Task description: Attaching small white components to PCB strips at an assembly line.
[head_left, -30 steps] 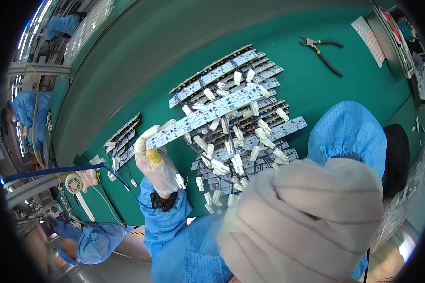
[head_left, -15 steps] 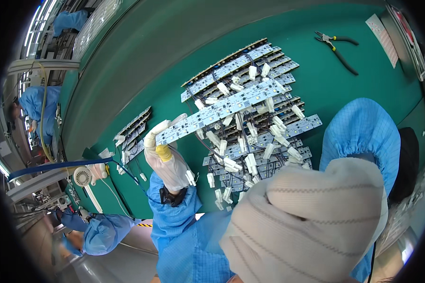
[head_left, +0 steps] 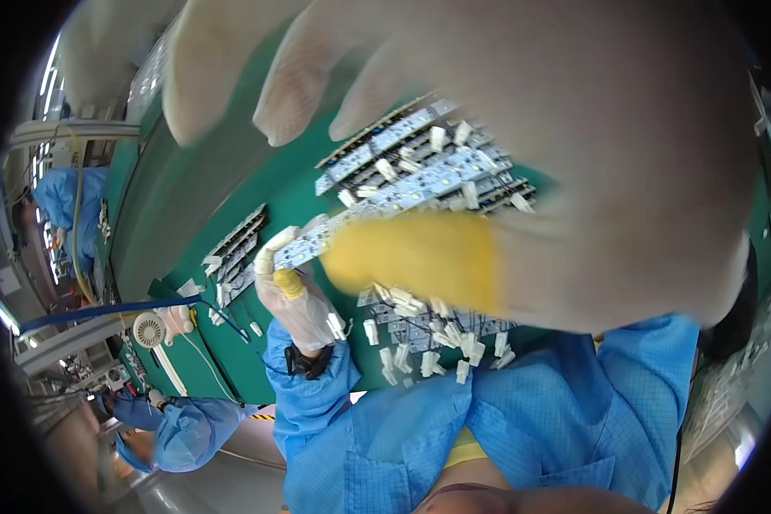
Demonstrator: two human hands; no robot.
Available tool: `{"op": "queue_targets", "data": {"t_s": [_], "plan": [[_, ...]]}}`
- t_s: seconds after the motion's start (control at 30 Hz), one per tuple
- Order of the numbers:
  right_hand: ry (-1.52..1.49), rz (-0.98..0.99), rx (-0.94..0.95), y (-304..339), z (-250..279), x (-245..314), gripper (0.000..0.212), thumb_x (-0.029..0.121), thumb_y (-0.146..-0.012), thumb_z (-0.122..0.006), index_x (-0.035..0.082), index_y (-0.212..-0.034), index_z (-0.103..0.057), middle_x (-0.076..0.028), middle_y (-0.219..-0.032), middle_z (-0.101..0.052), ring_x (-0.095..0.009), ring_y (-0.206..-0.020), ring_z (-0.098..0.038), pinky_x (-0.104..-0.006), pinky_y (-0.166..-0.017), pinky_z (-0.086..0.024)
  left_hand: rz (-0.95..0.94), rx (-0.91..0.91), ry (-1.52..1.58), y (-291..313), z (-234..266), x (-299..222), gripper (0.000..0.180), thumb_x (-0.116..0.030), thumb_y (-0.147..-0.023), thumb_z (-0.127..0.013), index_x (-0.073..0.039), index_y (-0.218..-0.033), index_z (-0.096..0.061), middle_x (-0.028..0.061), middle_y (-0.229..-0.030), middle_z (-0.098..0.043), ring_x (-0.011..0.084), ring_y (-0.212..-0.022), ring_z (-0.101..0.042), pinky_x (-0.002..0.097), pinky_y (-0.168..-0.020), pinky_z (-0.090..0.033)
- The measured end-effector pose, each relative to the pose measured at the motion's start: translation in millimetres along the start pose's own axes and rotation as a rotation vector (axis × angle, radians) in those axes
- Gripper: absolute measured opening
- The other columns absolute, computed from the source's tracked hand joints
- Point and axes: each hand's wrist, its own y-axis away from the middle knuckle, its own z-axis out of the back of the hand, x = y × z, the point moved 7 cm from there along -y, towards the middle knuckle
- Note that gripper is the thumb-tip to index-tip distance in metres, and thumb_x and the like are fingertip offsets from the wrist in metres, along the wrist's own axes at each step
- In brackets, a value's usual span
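Observation:
My left hand [head_left: 293, 283], in a white glove with a yellow thumb covering, is closed on the near left end of a long pale LED circuit board strip [head_left: 411, 190]. The strip slants up to the right over a pile of similar boards [head_left: 377, 144] with dark wires and white plug connectors [head_left: 385, 170]. Very close to the camera, my gloved right hand [head_left: 565, 154] fills the upper right with its fingers spread and nothing visible in them. A yellow covering wraps its thumb, which hides part of the strip and the pile.
A smaller stack of boards [head_left: 238, 244] lies left of my left hand on the green mat [head_left: 295, 180]. Farther left are a small white fan [head_left: 149, 328] and a blue strap [head_left: 111, 313]. Co-workers in blue smocks [head_left: 193, 428] are at the left.
My right hand, earlier a blurred closed shape at the lower right, has swung up across the view with its fingers spread. It now covers the pliers. My left hand still holds the strip.

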Motion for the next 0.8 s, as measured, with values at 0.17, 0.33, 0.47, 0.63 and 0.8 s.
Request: {"op": "queue_targets", "data": {"t_s": [0.17, 0.33, 0.47, 0.63, 0.8], "plan": [[-0.059, 0.112, 0.060, -18, -12, 4, 0.019, 0.009, -0.088, -0.055, -0.002, -0.091, -0.041, -0.014, -0.084, -0.050, -0.022, -0.063, -0.054, -0.0290, -0.051, -0.045, -0.021, -0.076, -0.128, 4, 18, 11, 0.043, -0.036, -0.097, -0.056, 0.004, -0.112, -0.055, 0.0158, -0.103, -0.065, 0.0247, -0.097, -0.066, 0.0337, -0.087, -0.052], [-0.006, 0.185, 0.074, -33, -8, 6, 0.022, 0.010, -0.088, -0.056, -0.002, -0.094, -0.039, -0.015, -0.087, -0.049, -0.023, -0.066, -0.055, -0.0299, -0.053, -0.046, -0.015, -0.032, -0.073, 0, 14, 10, 0.046, -0.038, -0.097, -0.056, 0.005, -0.112, -0.054, 0.0160, -0.104, -0.065, 0.0246, -0.097, -0.066, 0.0340, -0.086, -0.052], [0.056, 0.288, 0.088, -55, -7, 22, 0.024, 0.010, -0.088, -0.057, -0.002, -0.097, -0.039, -0.016, -0.089, -0.049, -0.024, -0.068, -0.055, -0.0306, -0.054, -0.047, 0.033, 0.018, -0.006, -9, 8, 4, 0.052, -0.046, -0.094, -0.057, 0.003, -0.112, -0.055, 0.0152, -0.105, -0.065, 0.0247, -0.095, -0.066, 0.0342, -0.083, -0.053], [0.096, 0.372, 0.102, -70, -1, 40, 0.028, 0.011, -0.088, -0.058, -0.002, -0.101, -0.037, -0.017, -0.092, -0.049, -0.025, -0.071, -0.056, -0.0314, -0.056, -0.048, 0.001, -0.050, -0.129, -13, 30, 21, 0.042, -0.036, -0.096, -0.057, -0.006, -0.125, -0.053, 0.0148, -0.115, -0.063, 0.0294, -0.099, -0.062, 0.0407, -0.091, -0.047], [0.049, 0.556, 0.099, -100, 12, 51, 0.031, 0.012, -0.088, -0.059, -0.003, -0.104, -0.036, -0.018, -0.095, -0.049, -0.026, -0.073, -0.057, -0.0323, -0.058, -0.049, -0.325, 0.190, -1.018, -6, -1, -13, 0.030, -0.023, -0.102, -0.042, 0.003, -0.111, -0.056, 0.0174, -0.107, -0.066, 0.0274, -0.097, -0.062, 0.0378, -0.088, -0.048]]}}
